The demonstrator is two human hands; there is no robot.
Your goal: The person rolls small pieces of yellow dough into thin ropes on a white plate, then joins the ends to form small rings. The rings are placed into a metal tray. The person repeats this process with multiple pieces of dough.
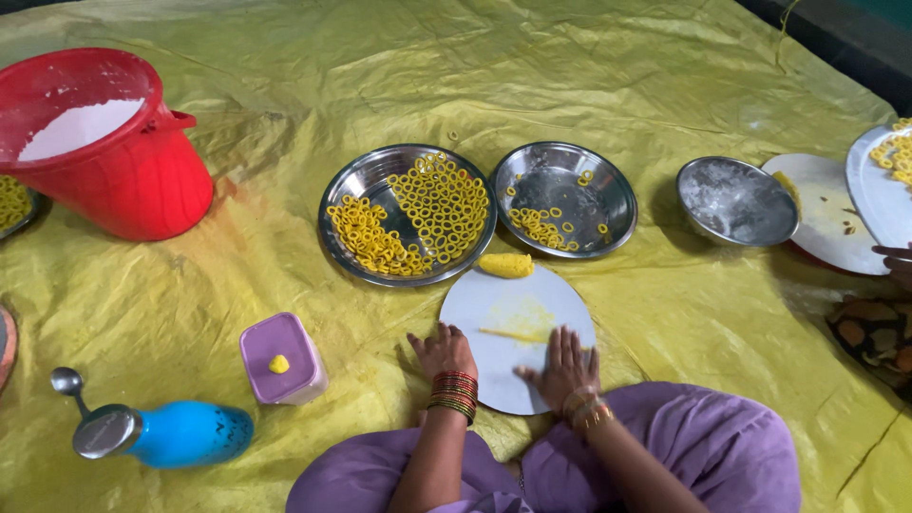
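Yellow dough is being rolled into a thin rope on a round white board point(494, 309) that lies on the floor sheet just in front of the seated person's knees. The right hand point(567, 366) lies flat and open, palm down, on the board's near right part, its fingertips just behind the thin dough strand point(513, 334); it grasps nothing. The left hand point(443, 350), wearing red and gold bangles, rests open at the board's near left edge, fingers spread, steadying it rather than gripping. A lump of yellow dough point(505, 265) sits on the board's far edge. Judging from this, the step in hand is rolling out the strand, and the next move calls for light, even pressure so the thin rope does not break. Beyond the board stand two steel plates: the larger plate point(361, 180) is heaped with small yellow dough rings, the smaller plate point(560, 180) holds only a few. Further right are an empty, floury steel bowl point(736, 199) and pale plates at the sheet's right edge. At the far left corner stands a red bucket point(142, 180) of white flour; near the left edge lie a purple lidded box point(283, 361) and a blue bottle point(185, 434). Everything rests on a crinkled yellow plastic sheet point(475, 76) spread over the floor; little of the room beyond shows.
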